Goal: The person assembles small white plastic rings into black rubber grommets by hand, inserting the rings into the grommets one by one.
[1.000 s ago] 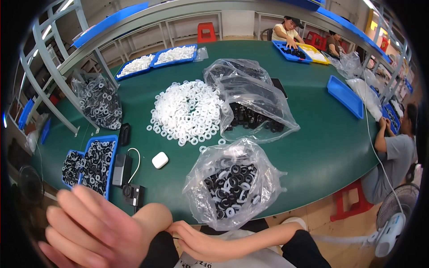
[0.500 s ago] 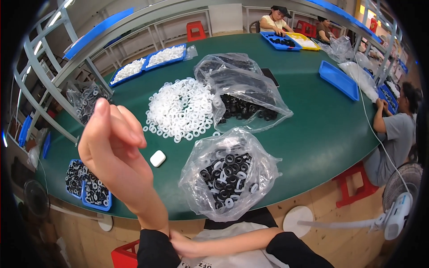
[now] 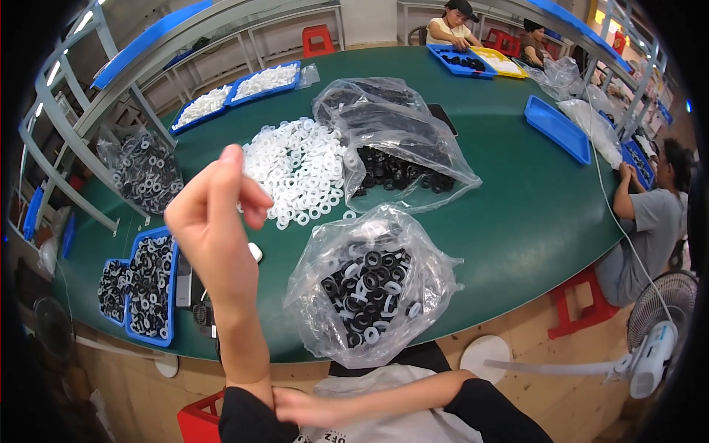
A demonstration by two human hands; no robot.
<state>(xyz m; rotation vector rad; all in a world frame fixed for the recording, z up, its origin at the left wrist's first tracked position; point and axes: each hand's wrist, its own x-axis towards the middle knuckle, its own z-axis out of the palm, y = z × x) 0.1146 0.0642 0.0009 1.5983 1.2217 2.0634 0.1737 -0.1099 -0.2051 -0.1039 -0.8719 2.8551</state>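
Note:
My left hand (image 3: 220, 203) is raised over the table's left part, fingers curled loosely toward the palm, with nothing visible in them. My right hand (image 3: 306, 406) lies across my body against my left forearm, near the dark sleeve cuff; its fingers are smeared and partly hidden. In front of me a clear plastic bag (image 3: 436, 277) stands open, with mixed black and white rings (image 3: 373, 280) inside; neither hand touches it. Past my left hand spreads a loose pile of white rings (image 3: 303, 166). A white rounded case (image 3: 255, 252) is partly hidden behind my left wrist.
Another clear bag (image 3: 413, 148) holds black rings. Blue trays (image 3: 171, 295) of mixed rings and a filled bag (image 3: 144, 170) are at left. White pieces fill trays (image 3: 266, 81) at the back. An unfilled blue tray (image 3: 557, 129) lies right. Co-workers sit across and right; a fan (image 3: 650, 354) stands right.
My left hand has shifted rightward in the picture, and its forearm is more upright. My right hand stays at the left forearm. The view has turned, showing more of the left trays and bag.

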